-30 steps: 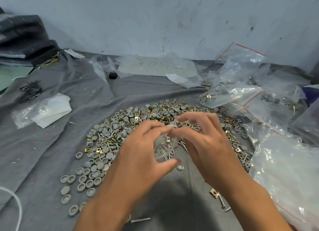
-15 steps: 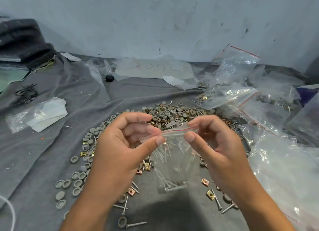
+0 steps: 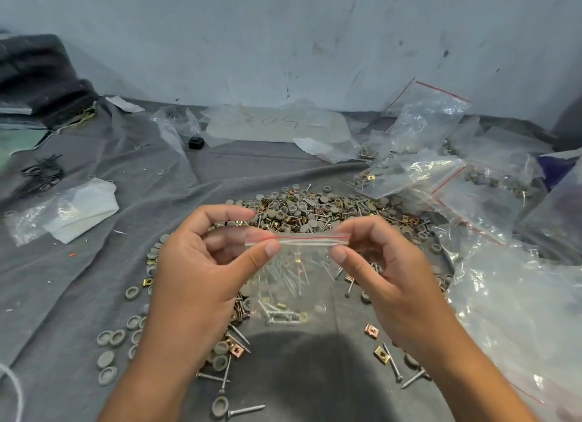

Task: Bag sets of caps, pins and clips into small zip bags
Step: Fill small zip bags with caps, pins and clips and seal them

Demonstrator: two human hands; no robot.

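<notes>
A small clear zip bag [image 3: 289, 283] with a red line along its top hangs between my hands, with screws and a brass clip lying at its bottom. My left hand [image 3: 201, 264] pinches the left end of the zip strip between thumb and fingers. My right hand [image 3: 381, 270] pinches the right end the same way. Behind and under the bag, a heap of grey caps, screws and brass clips [image 3: 315, 210] spreads over the grey cloth [image 3: 78, 279]. Loose grey caps [image 3: 110, 338] lie at the lower left.
Large clear bags [image 3: 516, 302] pile up at the right, some holding filled small bags [image 3: 393, 175]. A folded white bag [image 3: 72, 210] lies at the left, black ties [image 3: 41, 174] beyond it. A marked plastic sheet [image 3: 277, 125] rests by the back wall.
My hands rose from the heap and drew apart, and the small bag's zip strip is now stretched level between them. The view also shifted slightly.
</notes>
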